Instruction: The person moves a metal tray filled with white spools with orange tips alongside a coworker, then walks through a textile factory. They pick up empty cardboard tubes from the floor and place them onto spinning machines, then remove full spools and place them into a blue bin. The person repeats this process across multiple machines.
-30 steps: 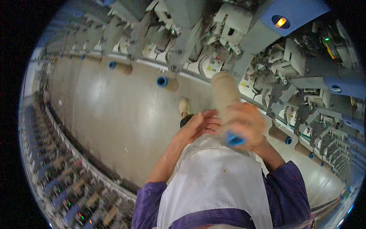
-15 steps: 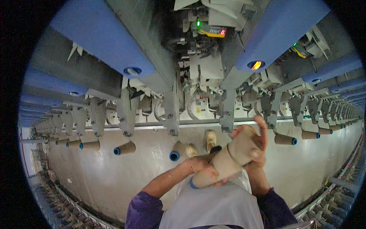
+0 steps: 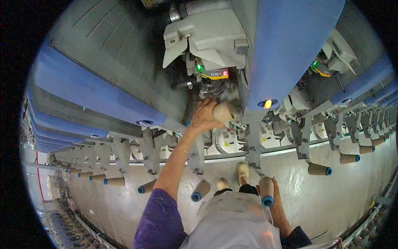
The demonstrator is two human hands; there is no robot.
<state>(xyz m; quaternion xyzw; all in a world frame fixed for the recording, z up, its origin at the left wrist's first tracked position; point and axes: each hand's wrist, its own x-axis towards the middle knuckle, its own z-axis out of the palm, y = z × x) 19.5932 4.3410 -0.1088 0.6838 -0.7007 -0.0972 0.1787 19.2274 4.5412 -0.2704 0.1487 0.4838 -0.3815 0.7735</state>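
My left hand [image 3: 204,117] reaches up into the machine, its fingers wrapped over a beige yarn cone [image 3: 224,112]. The cone's broad end shows beside my thumb, and part of it is hidden under the hand. Low on the right, close to my apron, my right hand [image 3: 277,194] grips another brown yarn cone [image 3: 266,186] from behind. That cone's blue-tipped end [image 3: 267,201] points down toward me. Just above the left hand is a winding unit [image 3: 215,74] with a small red digit display and a green light.
Blue machine panels [image 3: 294,50] rise on both sides, one with a lit orange lamp [image 3: 268,103]. Brown cones with blue ends, such as one yarn cone [image 3: 200,191], hang in a row along the machine's lower edge. Another machine row [image 3: 89,232] lies behind me.
Both hands were together on beige cones in front of my body. Now they are apart: the left has moved up into the machine with a cone, the right has lowered with another.
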